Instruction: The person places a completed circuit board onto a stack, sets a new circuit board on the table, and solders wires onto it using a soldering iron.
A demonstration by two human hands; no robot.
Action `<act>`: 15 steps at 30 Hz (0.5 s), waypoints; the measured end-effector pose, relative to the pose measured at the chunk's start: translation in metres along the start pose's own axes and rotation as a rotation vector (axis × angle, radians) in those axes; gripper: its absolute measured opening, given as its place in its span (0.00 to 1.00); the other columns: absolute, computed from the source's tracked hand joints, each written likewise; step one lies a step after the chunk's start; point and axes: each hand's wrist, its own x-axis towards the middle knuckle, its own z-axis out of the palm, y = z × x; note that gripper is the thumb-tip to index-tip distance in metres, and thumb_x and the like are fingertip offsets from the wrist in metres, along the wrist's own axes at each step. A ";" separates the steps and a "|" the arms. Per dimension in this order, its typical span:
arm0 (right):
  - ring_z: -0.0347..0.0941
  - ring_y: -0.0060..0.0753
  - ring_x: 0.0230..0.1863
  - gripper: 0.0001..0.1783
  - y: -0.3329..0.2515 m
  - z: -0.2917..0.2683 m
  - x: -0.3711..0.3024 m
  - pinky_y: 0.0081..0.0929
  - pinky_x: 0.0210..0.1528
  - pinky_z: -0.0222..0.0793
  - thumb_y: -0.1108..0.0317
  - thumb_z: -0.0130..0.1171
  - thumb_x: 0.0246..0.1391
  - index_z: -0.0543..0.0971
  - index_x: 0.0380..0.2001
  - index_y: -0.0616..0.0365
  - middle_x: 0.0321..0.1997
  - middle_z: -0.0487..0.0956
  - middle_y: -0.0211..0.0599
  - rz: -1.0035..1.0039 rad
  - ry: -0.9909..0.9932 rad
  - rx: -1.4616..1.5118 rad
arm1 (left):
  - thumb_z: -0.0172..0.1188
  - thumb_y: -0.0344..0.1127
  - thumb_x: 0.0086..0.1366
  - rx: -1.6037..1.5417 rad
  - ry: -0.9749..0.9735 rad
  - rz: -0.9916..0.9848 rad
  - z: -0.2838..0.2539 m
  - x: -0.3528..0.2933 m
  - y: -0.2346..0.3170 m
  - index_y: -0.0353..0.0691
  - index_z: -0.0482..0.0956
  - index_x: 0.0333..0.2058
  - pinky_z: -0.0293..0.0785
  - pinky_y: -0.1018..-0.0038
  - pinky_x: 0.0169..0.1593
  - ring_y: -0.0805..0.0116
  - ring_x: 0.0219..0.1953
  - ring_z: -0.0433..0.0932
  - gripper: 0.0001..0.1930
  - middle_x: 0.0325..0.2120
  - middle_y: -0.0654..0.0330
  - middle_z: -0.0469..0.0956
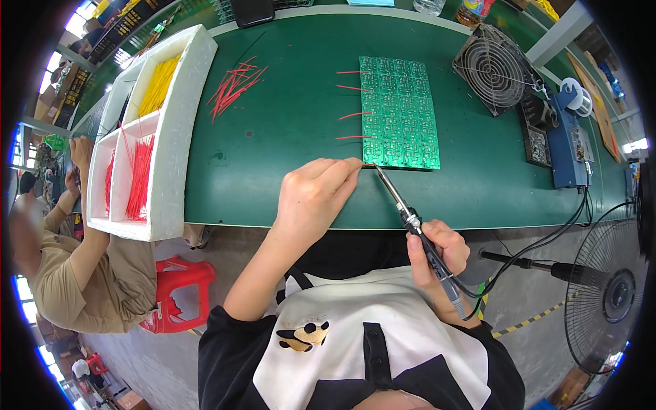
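Observation:
A green panel of small circuit boards [400, 113] lies flat on the green table, with several red wires [350, 72] sticking out from its left edge. At the panel's near left corner, my left hand [320, 190] is closed in a pinch; a thin reddish wire end [368, 165] shows just past the fingertips. My right hand [444, 251] grips a soldering iron [432, 254] by its dark handle. The iron's tip meets the panel's near edge, close to my left fingertips; whether it touches the wire is too small to tell. Loose red wires [234, 87] lie in a pile farther left.
A white foam box [171, 157] at the left holds yellow wires [159, 85] and red wires [139, 181]. At right stand a square fan [493, 72], a blue device [568, 140] and a white spool [577, 99]. Black cables hang near a floor fan [615, 294]. Another person [89, 273] sits left.

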 end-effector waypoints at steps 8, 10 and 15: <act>0.65 0.21 0.17 0.10 -0.006 -0.007 -0.009 0.17 0.20 0.59 0.78 0.58 0.45 0.67 0.29 0.65 0.18 0.72 0.38 0.231 0.021 0.048 | 0.60 0.25 0.49 -0.018 0.008 -0.015 0.001 -0.002 -0.001 0.38 0.76 0.27 0.69 0.72 0.23 0.65 0.20 0.73 0.05 0.17 0.60 0.73; 0.64 0.21 0.17 0.10 -0.007 -0.003 -0.008 0.17 0.20 0.59 0.78 0.58 0.45 0.66 0.29 0.65 0.18 0.72 0.38 0.246 0.052 0.086 | 0.61 0.24 0.48 -0.012 0.026 -0.007 0.003 -0.001 -0.002 0.38 0.77 0.26 0.68 0.75 0.21 0.69 0.17 0.72 0.05 0.16 0.60 0.73; 0.63 0.21 0.16 0.10 -0.004 -0.004 -0.007 0.17 0.20 0.59 0.78 0.57 0.46 0.65 0.30 0.64 0.19 0.72 0.39 0.254 0.069 0.119 | 0.61 0.22 0.47 -0.007 0.027 -0.008 0.002 0.000 -0.001 0.37 0.78 0.26 0.67 0.79 0.20 0.72 0.16 0.72 0.05 0.15 0.61 0.74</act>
